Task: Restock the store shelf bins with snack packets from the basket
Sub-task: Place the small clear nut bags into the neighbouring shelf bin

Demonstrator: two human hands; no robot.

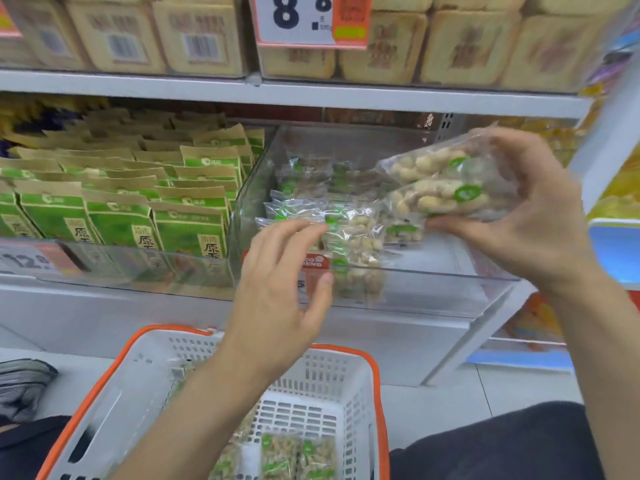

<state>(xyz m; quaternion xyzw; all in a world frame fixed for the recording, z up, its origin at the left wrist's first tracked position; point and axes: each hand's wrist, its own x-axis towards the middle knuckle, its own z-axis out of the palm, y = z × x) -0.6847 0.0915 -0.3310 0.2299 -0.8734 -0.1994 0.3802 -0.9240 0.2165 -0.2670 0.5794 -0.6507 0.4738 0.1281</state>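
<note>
"8.8" on price sign [304,20]; "原" on green packets [188,233]

A clear bin [398,271] sits on the middle shelf [294,95], right of centre, with snack packets [311,209] piled in its left part. Left of it, a second bin [114,268] holds upright packs [187,230] in rows running far into the shelf. On the shelf above, boxes [197,39] stand side by side behind a price sign [301,19]. A basket [322,386] lies near, below the shelf front, with more packets [298,455] in its near right corner. The left hand [277,289] hovers before the clear bin's left front. The right hand [530,206] holds two packets [436,181] above the bin's right part. A shoe [20,386] lies on the floor, far left of the basket.
</note>
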